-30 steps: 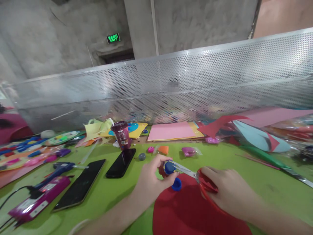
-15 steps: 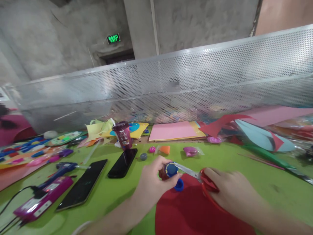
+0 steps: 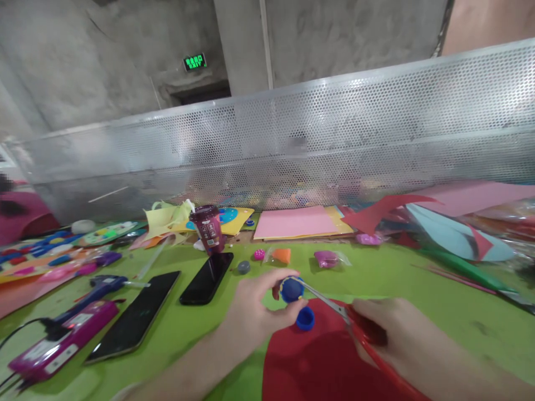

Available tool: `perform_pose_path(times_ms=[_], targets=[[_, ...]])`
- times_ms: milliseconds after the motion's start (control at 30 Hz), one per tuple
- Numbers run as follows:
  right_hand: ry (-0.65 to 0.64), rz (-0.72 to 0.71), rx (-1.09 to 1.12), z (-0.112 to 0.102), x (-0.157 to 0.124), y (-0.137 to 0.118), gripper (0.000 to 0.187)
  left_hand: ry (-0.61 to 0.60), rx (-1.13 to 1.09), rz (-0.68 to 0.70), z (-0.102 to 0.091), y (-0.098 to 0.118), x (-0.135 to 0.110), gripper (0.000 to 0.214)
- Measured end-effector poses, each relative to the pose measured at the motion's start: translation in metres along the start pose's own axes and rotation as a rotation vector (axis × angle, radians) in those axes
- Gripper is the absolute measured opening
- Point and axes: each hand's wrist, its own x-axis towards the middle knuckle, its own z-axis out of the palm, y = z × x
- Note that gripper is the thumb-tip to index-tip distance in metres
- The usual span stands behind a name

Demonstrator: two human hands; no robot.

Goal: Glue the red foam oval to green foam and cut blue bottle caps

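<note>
Between the thumb and fingers of my left hand (image 3: 254, 306) is a round blue cap-like piece (image 3: 291, 290) with yellowish bits on its rim. Its flat face is turned toward me; something brownish-red shows just behind it, mostly hidden by the fingers. My right hand (image 3: 403, 337) is closed round the red handles of a pair of scissors (image 3: 328, 301). The blade tips reach the upper right rim of the blue piece, and I cannot tell if they press on it. Below, a blue bottle cap (image 3: 305, 319) lies at the edge of a red sheet (image 3: 317, 365) on the green tabletop.
Two black phones (image 3: 208, 278), a purple power strip (image 3: 67, 340) and a glue gun (image 3: 98, 289) lie left. A maroon cup (image 3: 208, 228), a grey lump (image 3: 243, 267) and clay packets (image 3: 326, 259) sit farther back. A perforated metal panel (image 3: 292, 150) stands behind.
My right hand has turned the scissors, so the blades appear narrower and more edge-on. The blue piece has tilted slightly and shifted a little left and down. The camera view has moved slightly.
</note>
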Motion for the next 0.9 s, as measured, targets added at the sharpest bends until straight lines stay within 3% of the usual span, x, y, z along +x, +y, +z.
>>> perform_pose_path(times_ms=[200, 333, 633, 900], targets=[[-0.107, -0.031, 0.386, -0.005, -0.003, -0.004, 0.017, 0.009, -0.053, -0.003, -0.001, 0.001, 0.000, 0.028], [-0.112, -0.043, 0.470, -0.009, -0.003, -0.007, 0.020, 0.028, -0.072, -0.040, 0.000, 0.002, -0.003, 0.028], [0.020, -0.037, 0.030, -0.003, -0.005, 0.001, 0.013, 0.040, -0.110, -0.126, 0.001, 0.007, -0.007, 0.023], [0.350, -0.255, -0.318, 0.008, -0.004, 0.008, 0.010, 0.042, -0.152, -0.163, 0.005, 0.005, -0.010, 0.023]])
